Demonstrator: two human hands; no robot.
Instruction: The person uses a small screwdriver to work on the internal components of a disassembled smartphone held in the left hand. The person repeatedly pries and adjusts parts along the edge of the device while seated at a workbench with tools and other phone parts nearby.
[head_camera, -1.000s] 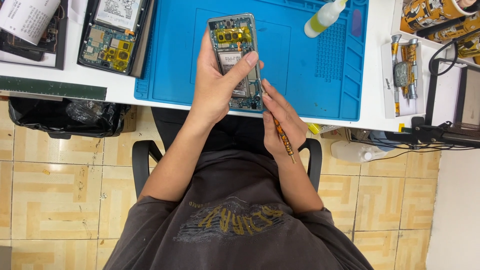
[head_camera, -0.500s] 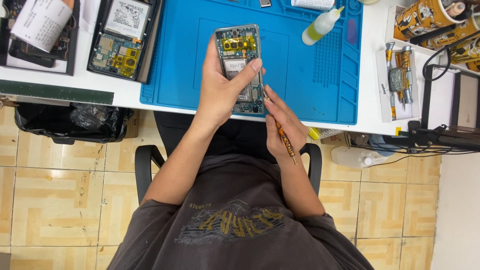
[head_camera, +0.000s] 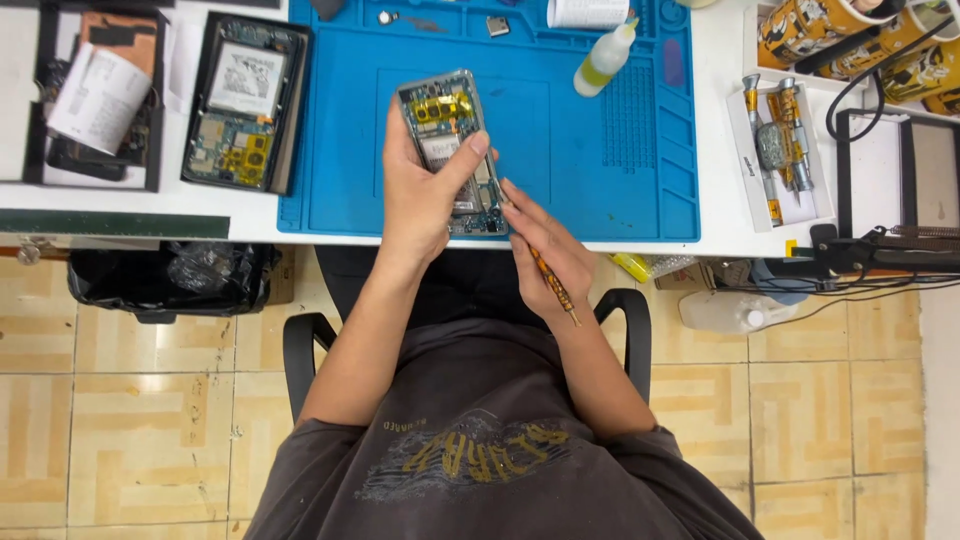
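our left hand (head_camera: 420, 200) fingers wrapped round opened grey smartphone with exposed yellow circuitry (head_camera: 452, 150); right hand (head_camera: 548, 255) pinches slim orange-handled screwdriver (head_camera: 553, 285). we judge: keep tip square, press lightly.

Matt blue rubbery mat (head_camera: 610, 190) under the grip; opened phone (head_camera: 450, 150) glints metal, glossy yellow film inside.

The left hand (head_camera: 425, 195) reaches forward on a nearly straight forearm, its fingers (head_camera: 478, 146) curled in a closed clasp, thumb lying across the top. The right hand (head_camera: 550, 255) sits just beside it, nearer the body, elbow bent, fingers pinched together and pointing toward the left hand.
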